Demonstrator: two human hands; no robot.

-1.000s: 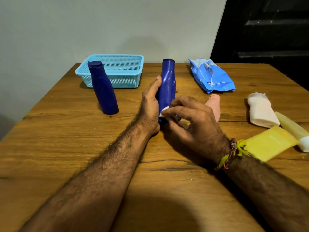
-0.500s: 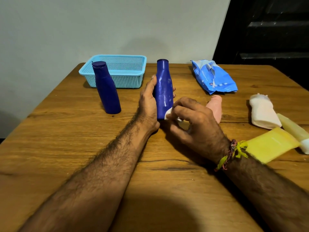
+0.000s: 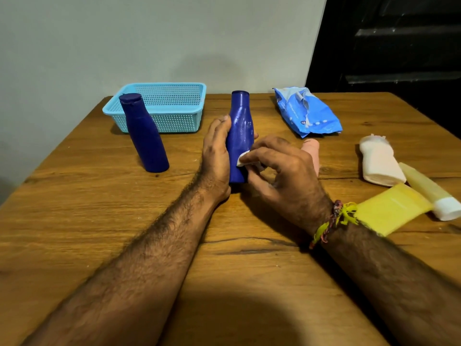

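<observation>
A dark blue bottle stands upright at the middle of the wooden table. My left hand grips it from the left, fingers curled behind it. My right hand pinches a small white wipe and presses it against the bottle's lower right side. A second dark blue bottle stands by itself to the left.
A light blue mesh basket sits at the back left. A blue wipes packet lies at the back right. A pink bottle, a white bottle, a yellow tube and a yellow pouch lie on the right.
The held bottle has tilted from leaning right to nearly upright. The wipe in my right hand stays against its lower side with small shifts.
</observation>
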